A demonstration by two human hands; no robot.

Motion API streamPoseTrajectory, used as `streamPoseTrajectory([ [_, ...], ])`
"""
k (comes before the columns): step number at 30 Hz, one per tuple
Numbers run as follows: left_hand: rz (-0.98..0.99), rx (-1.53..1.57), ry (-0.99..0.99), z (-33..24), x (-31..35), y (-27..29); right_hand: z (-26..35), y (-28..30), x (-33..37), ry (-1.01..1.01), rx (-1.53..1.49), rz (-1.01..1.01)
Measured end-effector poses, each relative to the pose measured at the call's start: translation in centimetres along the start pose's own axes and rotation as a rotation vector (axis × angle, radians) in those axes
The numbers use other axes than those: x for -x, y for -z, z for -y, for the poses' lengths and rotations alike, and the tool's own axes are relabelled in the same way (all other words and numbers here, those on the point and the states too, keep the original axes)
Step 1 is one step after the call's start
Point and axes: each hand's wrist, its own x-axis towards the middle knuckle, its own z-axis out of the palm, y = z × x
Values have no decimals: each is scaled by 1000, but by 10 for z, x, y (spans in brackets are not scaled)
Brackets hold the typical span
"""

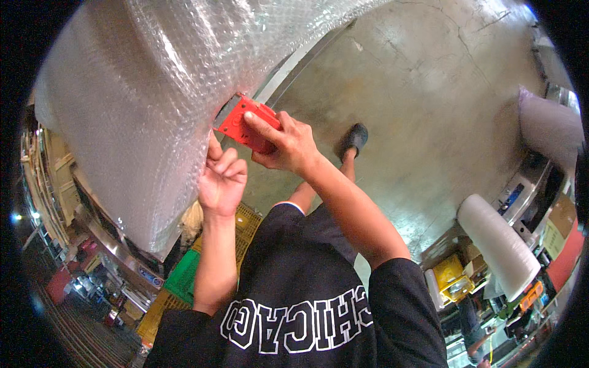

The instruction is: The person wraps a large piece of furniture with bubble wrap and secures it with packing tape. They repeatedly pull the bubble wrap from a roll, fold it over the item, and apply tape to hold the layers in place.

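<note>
Nearest is the person's black shirt (294, 282), with a bare forearm coming out of each sleeve. The left forearm (216, 264) rises almost straight away from the body. The right forearm (356, 208) slants from the near right toward the far left, its elbow bent outward.

The left hand (222, 187) is turned with its palm side up, wrist nearly straight, the fingers curled in and one reaching up to the edge of the bubble wrap (135, 116). Whether it pinches that edge cannot be told. To its left and nearer lie a green crate (183, 273) and a yellow crate (248, 226).

A little farther and to the right, the right hand (288, 144) is clamped around a red dispenser (236, 126), thumb laid along its upper face, back of the hand toward the right. The two hands are just apart. The dispenser is held tilted, its far left end against or just beside the wrap, which spreads over the far left.

Beyond the right hand, a dark shoe (354, 141) stands on the concrete floor (423, 92).
</note>
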Motion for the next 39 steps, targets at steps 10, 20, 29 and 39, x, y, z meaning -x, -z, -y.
streamPoseTrajectory([
  [10, 853, -3112, -563, -19, 39, -78, 12, -12, 3, -59, 13, -84],
  [20, 880, -3838, -808, -42, 4, -47, -18, -8, 48, -343, 149, 360],
  [29, 1119, -4406, -275, -13, -54, -4, 15, -14, -1, -364, 249, 413],
  [39, 414, -2892, 641, 34, -64, -34, 15, 84, 82, -647, 40, 238],
])
